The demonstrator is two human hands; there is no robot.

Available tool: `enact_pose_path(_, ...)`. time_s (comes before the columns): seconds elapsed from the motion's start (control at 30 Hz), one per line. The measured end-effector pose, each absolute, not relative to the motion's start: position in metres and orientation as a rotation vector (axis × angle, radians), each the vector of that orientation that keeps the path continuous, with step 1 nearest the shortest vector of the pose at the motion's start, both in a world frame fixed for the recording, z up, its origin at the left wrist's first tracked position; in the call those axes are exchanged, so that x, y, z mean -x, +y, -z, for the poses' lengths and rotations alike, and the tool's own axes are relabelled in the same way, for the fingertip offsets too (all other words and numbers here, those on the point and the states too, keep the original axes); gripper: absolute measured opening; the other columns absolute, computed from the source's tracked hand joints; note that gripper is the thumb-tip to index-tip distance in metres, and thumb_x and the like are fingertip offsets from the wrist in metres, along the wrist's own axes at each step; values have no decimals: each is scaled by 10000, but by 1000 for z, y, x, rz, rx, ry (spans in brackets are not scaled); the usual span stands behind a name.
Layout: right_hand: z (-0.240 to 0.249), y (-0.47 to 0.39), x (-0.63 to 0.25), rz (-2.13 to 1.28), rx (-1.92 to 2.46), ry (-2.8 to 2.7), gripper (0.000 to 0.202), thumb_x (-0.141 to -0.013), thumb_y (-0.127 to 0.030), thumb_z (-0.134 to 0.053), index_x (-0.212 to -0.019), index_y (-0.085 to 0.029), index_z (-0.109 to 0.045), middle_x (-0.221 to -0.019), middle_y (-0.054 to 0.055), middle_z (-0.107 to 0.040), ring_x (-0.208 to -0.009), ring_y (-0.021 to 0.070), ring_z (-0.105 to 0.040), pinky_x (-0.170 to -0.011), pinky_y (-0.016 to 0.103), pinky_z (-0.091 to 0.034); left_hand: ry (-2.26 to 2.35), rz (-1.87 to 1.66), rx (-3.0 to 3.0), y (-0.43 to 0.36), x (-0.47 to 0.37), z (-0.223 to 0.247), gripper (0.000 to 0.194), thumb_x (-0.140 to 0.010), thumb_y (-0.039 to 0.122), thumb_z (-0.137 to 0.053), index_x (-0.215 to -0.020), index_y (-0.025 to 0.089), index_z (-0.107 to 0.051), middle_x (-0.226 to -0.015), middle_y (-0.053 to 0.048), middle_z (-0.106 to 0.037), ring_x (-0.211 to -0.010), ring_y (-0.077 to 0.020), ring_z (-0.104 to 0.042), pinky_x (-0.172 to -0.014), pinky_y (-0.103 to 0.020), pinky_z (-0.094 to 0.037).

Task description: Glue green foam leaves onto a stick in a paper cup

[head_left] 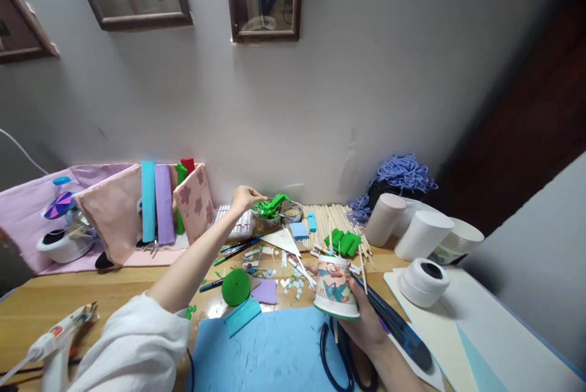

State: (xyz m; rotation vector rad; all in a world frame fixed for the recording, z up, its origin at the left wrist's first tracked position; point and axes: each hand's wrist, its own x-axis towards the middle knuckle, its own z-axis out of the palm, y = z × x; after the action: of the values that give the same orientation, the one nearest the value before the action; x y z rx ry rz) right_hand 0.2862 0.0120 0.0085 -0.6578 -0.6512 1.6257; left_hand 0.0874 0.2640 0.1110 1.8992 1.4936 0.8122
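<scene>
At the back of the table my left hand (247,198) reaches to a small container heaped with green strips (273,204). Its fingers look pinched together at the edge of the heap; what is between them is too small to make out. My right hand (365,319) is wrapped round a printed paper cup (336,288), turned upside down over the blue mat. A thin stick rises from the top of the cup, and a green edge shows under its rim. Black-handled scissors (324,349) lie beneath the cup and my right hand.
A glue gun (59,337) stands at the left front. Paper scraps (293,285), a green disc (235,287) and pens lie mid-table. A blue mat (256,361) is in front. White rolls (423,235), paper cups (458,239) and blue yarn (403,173) are at the right.
</scene>
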Motion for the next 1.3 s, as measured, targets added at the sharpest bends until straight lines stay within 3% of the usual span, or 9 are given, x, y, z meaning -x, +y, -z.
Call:
enact_pose_path(0.1,-17,36,-294,-1601,654,-672,577,-756,-603,-569,-1202,-238,-594,-1168,108,-655,-1115,294,-576,-1014,483,-369,1575,-826,-1956,285,-95,-105,289,-648,402,-739,-646,118,-683,-624,-54,-645,-675,-187,-589,-610,-276,-407)
enact_pose_path(0.23,-15,65,-293,-1614,627,-680,621,-735,-615,-587,-1217,-222,-585,-1177,115,-651,-1149,300,-554,-1043,482,-331,1600,-807,-2028,305,-104,-98,303,-845,379,-567,-1001,123,-613,-994,-66,-636,-871,-190,-613,-760,-361,-513)
enact_pose_path(0.3,-10,73,-289,-1647,623,-683,624,-726,-613,-597,-1205,-213,-592,-1171,122,-652,-1143,306,-557,-1035,492,-337,1593,-823,-2066,314,-107,-100,288,-879,347,-525,-1062,132,-584,-1054,-70,-619,-903,-182,-610,-790,-379,-518)
enact_pose_path(0.43,1,77,-279,-1683,606,-679,559,-769,-592,-569,-1167,-202,-618,-1160,126,-653,-1118,296,-573,-1007,486,-374,1588,-895,-2143,323,-107,-109,242,-805,364,-609,-840,139,-690,-862,-81,-702,-826,-185,-632,-762,-294,-470)
enact_pose_path(0.67,13,70,-270,-1731,495,-645,439,-835,-525,-530,-1102,-202,-663,-1132,101,-667,-1061,262,-603,-963,425,-430,1592,-660,-2256,333,-106,-111,336,-800,438,-581,-775,132,-719,-730,-73,-695,-771,-211,-633,-711,-303,-455)
enact_pose_path(0.87,7,70,-272,-1727,481,-645,450,-832,-519,-535,-1123,-196,-649,-1119,113,-666,-1032,266,-616,-937,429,-444,1475,-368,-2329,338,-98,-108,309,-863,362,-546,-1075,141,-585,-1101,-62,-602,-944,-209,-600,-800,-382,-519)
enact_pose_path(1.0,7,72,-273,-1739,474,-654,479,-827,-527,-533,-1145,-182,-631,-1125,127,-659,-1041,273,-609,-942,440,-434,1513,-471,-2369,338,-90,-112,284,-658,358,-742,-853,156,-698,-902,-48,-685,-871,-217,-625,-713,-278,-469)
enact_pose_path(1.13,11,73,-274,-1740,501,-646,479,-836,-524,-522,-1135,-166,-630,-1121,130,-659,-1051,269,-603,-953,432,-426,1563,-593,-2375,335,-86,-116,365,-730,498,-612,-620,156,-682,-716,-68,-686,-724,-204,-631,-658,-285,-429)
enact_pose_path(1.3,8,74,-275,-1710,518,-630,497,-830,-535,-525,-1163,-176,-608,-1105,133,-663,-1019,268,-618,-929,441,-451,1405,-624,-2450,329,-85,-119,274,-554,398,-767,-749,217,-700,-985,-36,-678,-850,-200,-620,-769,-287,-429)
